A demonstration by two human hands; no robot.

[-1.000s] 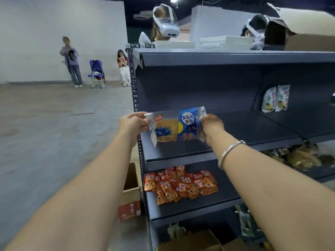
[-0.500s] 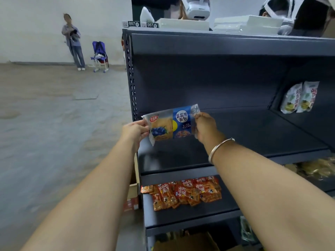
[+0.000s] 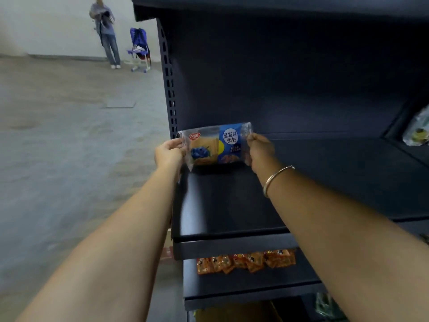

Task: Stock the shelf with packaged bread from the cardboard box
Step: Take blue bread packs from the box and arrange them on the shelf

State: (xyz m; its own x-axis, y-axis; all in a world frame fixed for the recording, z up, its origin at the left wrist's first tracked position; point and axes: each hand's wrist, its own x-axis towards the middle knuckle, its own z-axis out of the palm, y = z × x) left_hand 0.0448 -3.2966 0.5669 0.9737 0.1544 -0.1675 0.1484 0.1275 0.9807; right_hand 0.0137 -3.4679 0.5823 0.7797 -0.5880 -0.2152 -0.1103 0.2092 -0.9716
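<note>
A clear-and-blue packet of blueberry bread (image 3: 214, 145) is held upright between both hands over the left rear part of the dark shelf board (image 3: 232, 205). My left hand (image 3: 168, 154) pinches its left edge and my right hand (image 3: 258, 148), with a metal bangle on the wrist, pinches its right edge. The packet's lower edge is at or just above the board; I cannot tell if it touches. A sliver of the cardboard box (image 3: 234, 313) shows at the bottom, under the lowest shelf.
Several orange snack packets (image 3: 246, 262) lie on the shelf below. Pale green packets (image 3: 417, 129) stand at the far right of the same level. The perforated upright post (image 3: 169, 84) marks the shelf's left end. A person (image 3: 105, 31) and a purple chair (image 3: 139, 49) stand far off on the grey floor.
Both hands have carried the bread packet forward and down, deeper onto the shelf board. The view has tilted downward, so the top of the shelving has left the frame.
</note>
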